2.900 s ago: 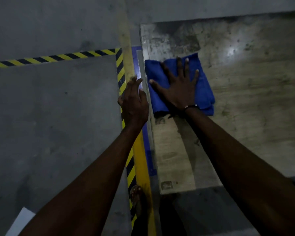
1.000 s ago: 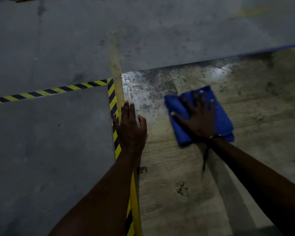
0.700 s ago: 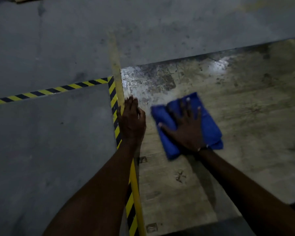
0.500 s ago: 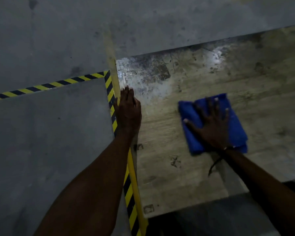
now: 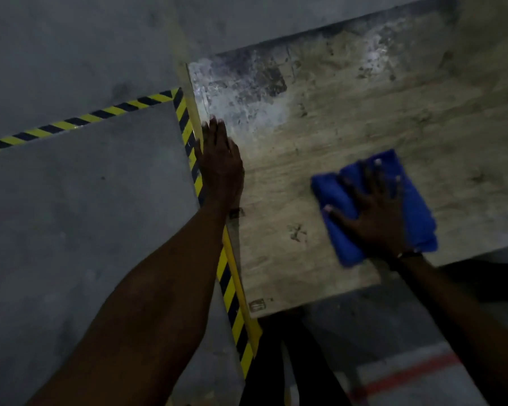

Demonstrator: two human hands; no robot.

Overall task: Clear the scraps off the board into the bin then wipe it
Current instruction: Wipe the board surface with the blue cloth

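Left hand (image 5: 222, 168): flat, fingers straight, on left edge of worn pale wooden board (image 5: 320, 118).
Right hand (image 5: 374, 212): fingers spread, pressing folded blue cloth (image 5: 417, 206) near front edge.

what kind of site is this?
Probably a workshop or factory floor: bare grey concrete floor, yellow-black hazard tape marking a zone, and a large worn board being wiped with a blue cloth.

Right hand (image 5: 376, 212), fingers spread flat on the blue cloth (image 5: 373, 206), has slid cloth from beside the left hand (image 5: 222, 168) across the board (image 5: 349, 112) toward its near right edge.
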